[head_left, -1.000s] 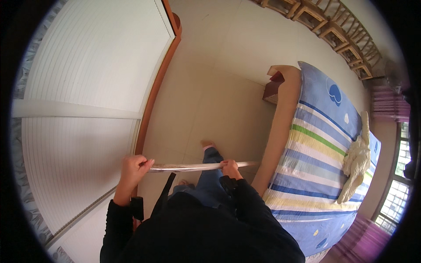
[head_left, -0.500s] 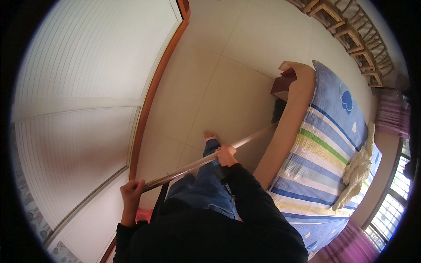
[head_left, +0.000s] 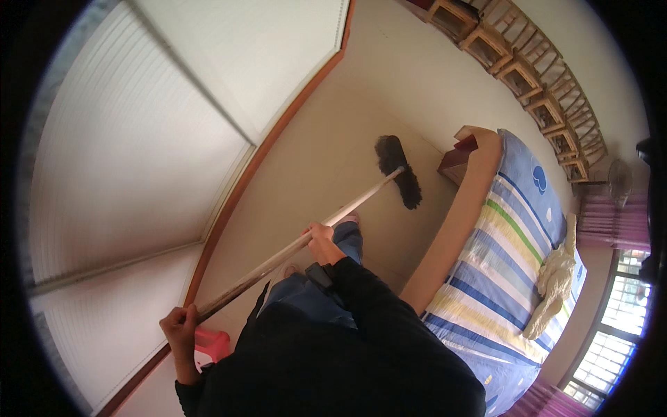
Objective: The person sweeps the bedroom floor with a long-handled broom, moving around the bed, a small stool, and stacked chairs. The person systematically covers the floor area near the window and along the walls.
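Observation:
I hold a long-handled dust mop [head_left: 267, 264] slantwise across my body with both hands. My left hand [head_left: 180, 325] is closed round the darker top end of its pole, beside the white panelled doors. Farther down the pole, my right hand [head_left: 322, 240] grips it in front of my legs. The oblong mop head [head_left: 399, 172], black with a shaggy fringe, lies on the pale tiled floor [head_left: 333, 153] beyond my feet, left of the bed's far corner.
On the right stands a bed [head_left: 486, 257] with a striped blue cover and a brown side board [head_left: 451, 229]. A dark red box [head_left: 455, 163] sits by its far end. Wooden chairs [head_left: 521, 75] line the far wall. A pink-red container [head_left: 212, 344] is near my left arm.
The mop head has come out from beside the bed's side board onto the open floor. Both hands have shifted left with the pole, and the view has turned.

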Tool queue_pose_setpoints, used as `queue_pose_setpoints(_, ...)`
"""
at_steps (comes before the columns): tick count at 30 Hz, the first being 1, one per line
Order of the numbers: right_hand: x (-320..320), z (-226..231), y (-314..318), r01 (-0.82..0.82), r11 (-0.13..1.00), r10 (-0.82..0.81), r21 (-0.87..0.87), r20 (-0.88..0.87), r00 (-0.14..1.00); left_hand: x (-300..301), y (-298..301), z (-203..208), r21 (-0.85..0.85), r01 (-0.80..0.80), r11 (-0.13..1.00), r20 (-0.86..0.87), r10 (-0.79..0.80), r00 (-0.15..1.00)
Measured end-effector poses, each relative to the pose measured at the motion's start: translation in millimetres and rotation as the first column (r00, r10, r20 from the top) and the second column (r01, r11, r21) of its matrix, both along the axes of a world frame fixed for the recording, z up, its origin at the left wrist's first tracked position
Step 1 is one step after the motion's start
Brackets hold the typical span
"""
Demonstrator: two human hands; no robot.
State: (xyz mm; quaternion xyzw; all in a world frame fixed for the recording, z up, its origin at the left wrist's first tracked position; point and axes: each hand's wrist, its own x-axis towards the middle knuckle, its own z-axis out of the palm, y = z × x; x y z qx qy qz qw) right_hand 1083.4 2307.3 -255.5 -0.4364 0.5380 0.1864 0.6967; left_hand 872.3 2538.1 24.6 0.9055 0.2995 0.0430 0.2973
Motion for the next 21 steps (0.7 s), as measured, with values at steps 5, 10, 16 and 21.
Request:
queue_pose_setpoints(5, -48.0, 79.3, 58.1, -0.003, 0.985, 0.007, 0.175, -0.025, 1.0, -45.4, 58.6, 60.3, -0.059, -0.059, 0.997, 0.106, 0.065, 0.992)
queue_pose_setpoints(10, -123.6, 90.8, 97.1, 0.027, 0.919, 0.032, 0.393, -0.143, 0.989, -74.7, 97.9, 127.1, 0.126, -0.054, 0.991, -0.095, 0.066, 0.993)
queue_pose_setpoints(16, -173.5, 24.8, 61.5, -0.269, 0.744, 0.535, 0.612, -0.302, 0.789, -132.5, 55.1, 103.1, 0.024, -0.291, 0.956, -0.149, 0.291, 0.945)
queue_pose_setpoints(21, -153.7, -5.7, -33.2, -0.838, 0.152, 0.851, -0.523, 0.5, -0.158, -159.6, -29.8, 39.7, 0.076, -0.362, 0.929, -0.297, 0.368, 0.881)
